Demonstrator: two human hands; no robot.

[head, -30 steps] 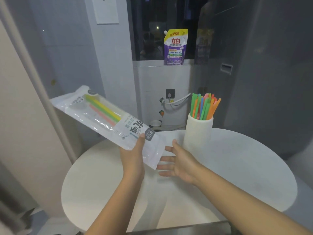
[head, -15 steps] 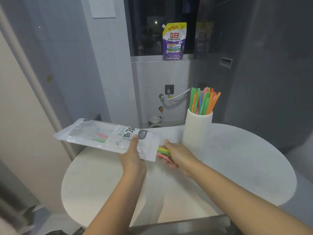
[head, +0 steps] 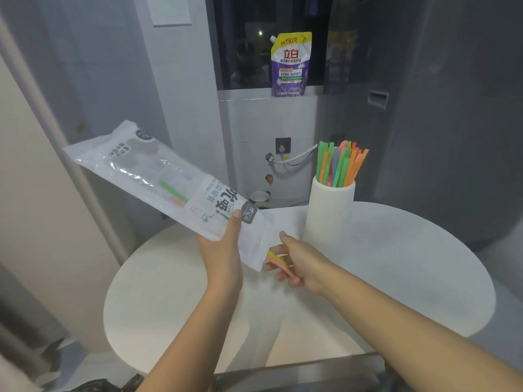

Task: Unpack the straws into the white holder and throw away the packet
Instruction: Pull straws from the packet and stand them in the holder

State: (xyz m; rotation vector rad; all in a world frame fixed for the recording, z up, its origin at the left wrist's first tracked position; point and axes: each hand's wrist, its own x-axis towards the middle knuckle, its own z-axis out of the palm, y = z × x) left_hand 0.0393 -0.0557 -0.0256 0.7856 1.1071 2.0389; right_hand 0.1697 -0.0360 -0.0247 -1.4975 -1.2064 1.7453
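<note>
I had the packet (head: 158, 179) tilted in my left hand (head: 223, 244), its sealed end raised up and away from the white holder (head: 329, 213) and its open mouth dipping low toward it. That hand was clamped on the packet's lower part, thumb on the printed face. My right hand (head: 300, 263), just in front of the holder, had its fingers curled round the few straws (head: 278, 261) poking out of the mouth, a yellow and a pink one that I could make out. Inside the packet a green and a pink length still showed through the film.

To do this well, I judged I should draw the straws out along the packet's own line, not across it, so the film would not crease and catch them. Holding the packet firm near its mouth would give the pull something to work against. The holder, standing on the round surface (head: 396, 278), was already crowded with straws, so I meant to lift these clear, turn them upright, and feed them into a gap without tipping it.
</note>
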